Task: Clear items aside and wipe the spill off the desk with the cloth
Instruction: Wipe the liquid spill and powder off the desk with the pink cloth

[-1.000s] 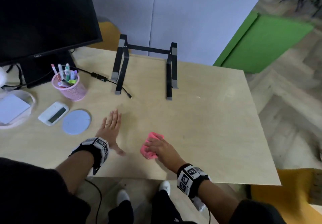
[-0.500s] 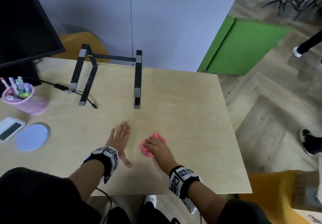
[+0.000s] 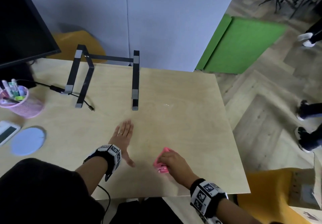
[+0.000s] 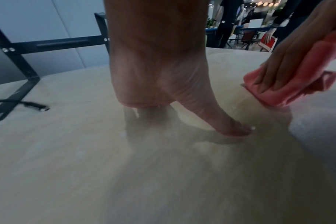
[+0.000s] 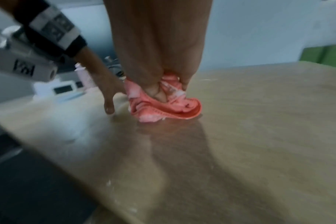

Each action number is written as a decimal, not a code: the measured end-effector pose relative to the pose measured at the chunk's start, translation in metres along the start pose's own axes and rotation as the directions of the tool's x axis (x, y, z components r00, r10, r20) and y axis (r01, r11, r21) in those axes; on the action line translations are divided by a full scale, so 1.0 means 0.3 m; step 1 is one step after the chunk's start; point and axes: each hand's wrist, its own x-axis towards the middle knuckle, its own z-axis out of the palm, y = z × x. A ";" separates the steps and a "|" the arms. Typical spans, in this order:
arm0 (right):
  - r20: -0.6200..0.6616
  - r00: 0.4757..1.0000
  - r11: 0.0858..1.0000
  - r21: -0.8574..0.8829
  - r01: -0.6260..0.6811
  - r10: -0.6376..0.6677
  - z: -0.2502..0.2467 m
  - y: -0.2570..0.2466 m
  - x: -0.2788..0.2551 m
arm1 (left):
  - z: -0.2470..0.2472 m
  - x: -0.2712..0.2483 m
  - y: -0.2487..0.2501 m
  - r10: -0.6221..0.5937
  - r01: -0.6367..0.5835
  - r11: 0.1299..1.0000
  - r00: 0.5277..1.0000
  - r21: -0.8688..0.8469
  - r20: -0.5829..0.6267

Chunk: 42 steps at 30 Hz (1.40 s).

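My right hand point(image 3: 168, 159) grips a bunched pink cloth point(image 3: 160, 164) and presses it on the wooden desk point(image 3: 191, 128), near the front edge. The right wrist view shows the cloth point(image 5: 163, 104) crumpled between thumb and fingers. In the left wrist view the right fingers point(image 4: 274, 71) lie over the cloth point(image 4: 290, 94). My left hand point(image 3: 124, 130) rests flat on the desk, left of the cloth and apart from it, with its thumb point(image 4: 234, 128) spread toward it. A small pale wet mark point(image 3: 167, 105) glints farther back on the desk.
A black laptop stand point(image 3: 135, 81) stands at the back with a loose cable point(image 3: 87, 103) by its left foot. At the left are a pink pen cup point(image 3: 22, 103), a blue coaster point(image 3: 27, 143), a white device point(image 3: 7, 133) and a monitor point(image 3: 22, 23). People's feet point(image 3: 305, 136) are on the floor at right.
My right hand has dragged the cloth to the right and toward the desk's front edge, away from the left hand. The left hand stays flat. The head view has turned right.
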 end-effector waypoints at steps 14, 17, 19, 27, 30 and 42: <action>-0.488 0.616 0.786 0.408 -0.465 0.618 -0.340 0.445 0.253 | -0.175 0.280 0.125 0.054 -0.063 0.993 0.995 -0.096 -0.089; -0.551 0.556 0.779 0.366 -0.509 0.622 -0.370 0.541 0.331 | -0.169 0.305 0.121 0.022 -0.032 0.996 0.993 -0.080 -0.114; -0.522 0.517 0.732 0.411 -0.544 0.678 -0.355 0.579 0.387 | -0.154 0.312 0.117 0.014 -0.021 0.998 0.990 -0.053 -0.137; -0.464 0.458 0.631 0.345 -0.695 0.758 -0.172 0.550 0.541 | -0.141 0.334 0.110 0.031 -0.038 0.998 0.993 -0.058 -0.115; -0.479 0.506 0.677 0.308 -0.668 0.717 -0.168 0.516 0.566 | -0.142 0.337 0.108 0.030 -0.036 0.998 0.994 -0.057 -0.102; -0.346 0.886 0.951 0.088 -0.296 0.308 -0.109 0.357 0.527 | -0.159 0.328 0.120 -0.008 0.004 0.999 0.993 -0.035 -0.114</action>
